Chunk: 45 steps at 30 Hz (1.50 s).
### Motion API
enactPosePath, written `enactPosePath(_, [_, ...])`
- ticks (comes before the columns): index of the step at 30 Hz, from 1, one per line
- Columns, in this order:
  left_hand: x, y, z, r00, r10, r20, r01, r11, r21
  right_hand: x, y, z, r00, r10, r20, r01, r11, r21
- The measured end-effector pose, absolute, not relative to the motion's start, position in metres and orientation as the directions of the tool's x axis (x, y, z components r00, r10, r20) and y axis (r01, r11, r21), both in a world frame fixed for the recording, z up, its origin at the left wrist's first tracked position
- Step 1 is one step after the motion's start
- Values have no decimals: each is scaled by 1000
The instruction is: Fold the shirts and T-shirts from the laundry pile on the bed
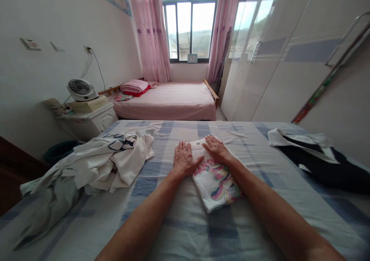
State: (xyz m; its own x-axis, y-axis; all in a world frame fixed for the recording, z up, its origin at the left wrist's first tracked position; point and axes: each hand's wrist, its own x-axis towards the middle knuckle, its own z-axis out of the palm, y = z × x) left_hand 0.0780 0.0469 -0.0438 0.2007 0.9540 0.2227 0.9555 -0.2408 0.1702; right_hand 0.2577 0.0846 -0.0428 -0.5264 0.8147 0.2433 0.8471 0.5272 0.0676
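A white T-shirt with a colourful print lies folded into a narrow rectangle on the bed, its collar pointing away from me. My left hand rests flat on the upper left edge of the shirt, fingers stretched forward and thumb reaching across the print. On the upper right side, my right hand lies flat too, palm down beside the collar. Both hands press on the cloth without gripping it. My forearms cover part of the shirt's right side.
Crumpled white and grey clothes are heaped on the left of the checked bedsheet. A black and white garment lies at the right. Beyond stand a pink bed, a small fan on a cabinet, and a tall wardrobe.
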Motion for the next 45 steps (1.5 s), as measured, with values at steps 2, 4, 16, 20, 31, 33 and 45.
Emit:
enactPosePath(2, [77, 46, -47, 178, 962, 207, 966, -211, 152, 266, 87, -50, -488, 833, 261, 866, 500, 26])
enactPosePath(4, [77, 45, -47, 171, 965, 200, 969, -201, 142, 271, 90, -53, -452, 841, 297, 867, 493, -78])
enactPosePath(16, [95, -11, -31, 488, 825, 285, 815, -547, 189, 262, 23, -18, -282, 867, 411, 837, 432, -336])
enactPosePath(20, [94, -46, -39, 660, 718, 222, 679, -696, 232, 276, -17, -39, -462, 842, 278, 841, 515, -165])
enactPosePath(31, [79, -60, -24, 830, 441, 343, 410, -898, 162, 361, -47, -21, 236, 895, 379, 948, -127, -291])
enactPosePath(33, [79, -67, -19, 849, 394, 353, 370, -919, 137, 359, -68, -13, 336, 890, 309, 863, -160, -480])
enactPosePath(45, [84, -67, -20, 649, 537, 539, 567, -813, 128, 284, -133, 2, -107, 875, -472, -515, -455, -727])
